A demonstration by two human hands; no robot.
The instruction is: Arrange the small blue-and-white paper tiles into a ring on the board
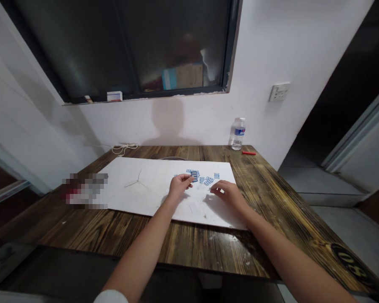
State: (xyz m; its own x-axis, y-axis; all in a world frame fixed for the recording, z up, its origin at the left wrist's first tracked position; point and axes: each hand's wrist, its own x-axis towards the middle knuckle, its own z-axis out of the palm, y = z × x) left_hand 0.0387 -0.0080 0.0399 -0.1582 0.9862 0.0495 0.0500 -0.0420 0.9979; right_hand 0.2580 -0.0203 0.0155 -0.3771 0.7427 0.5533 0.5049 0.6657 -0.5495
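A stack of small blue-edged rectangular pieces (193,174) is pinched between the thumb and fingers of my left hand (178,185), just above a white board. Loose blue-edged pieces (209,181) of the same kind lie scattered on the board between and beyond both hands. My right hand (228,193) hovers over the board's right part, close to those pieces. Its fingers are curled in toward the thumb; whatever sits at the fingertips, if anything, is too small to make out.
The white board (151,198) lies on a dark wooden table (287,219). At the back right stand a water bottle (238,134) and a red pen-like stick (249,153). A coiled white cord (124,147) rests at the back left. A thin dark wire (137,179) lies on the board.
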